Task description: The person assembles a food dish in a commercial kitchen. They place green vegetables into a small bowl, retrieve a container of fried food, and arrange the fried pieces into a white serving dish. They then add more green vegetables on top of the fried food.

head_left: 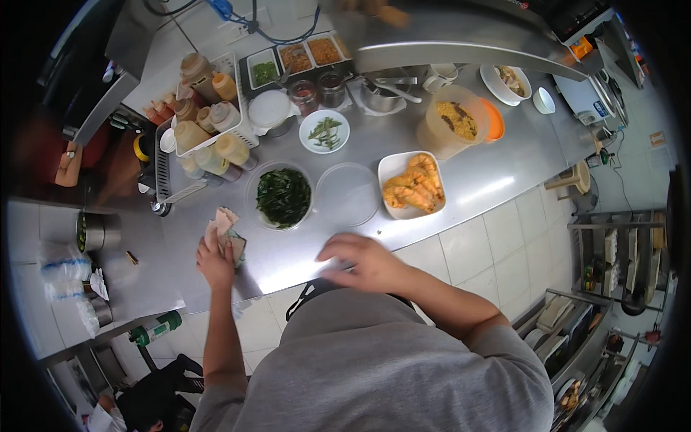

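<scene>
My left hand (217, 259) is closed around a crumpled, pale pinkish and greenish cloth (226, 225) over the steel counter. Nearer the counter's front edge, my right hand (371, 265) has its fingers bent and the thumb apart; a pale patch shows between them, slightly blurred. Beyond the hands stands a clear round container (251, 209) of chopped dark green leaves (283, 196). To its right lies a clear round lid (348, 194). Further right, a white square bowl (394, 209) holds orange prawns (414, 186).
Behind stand a white bowl (324, 135) with green strips, a tall plastic tub (437, 135), an orange lid (492, 119) and a white basket (243, 128) of squeeze bottles. A steel shelf (468, 59) overhangs the back. Another person (155, 399) appears at lower left.
</scene>
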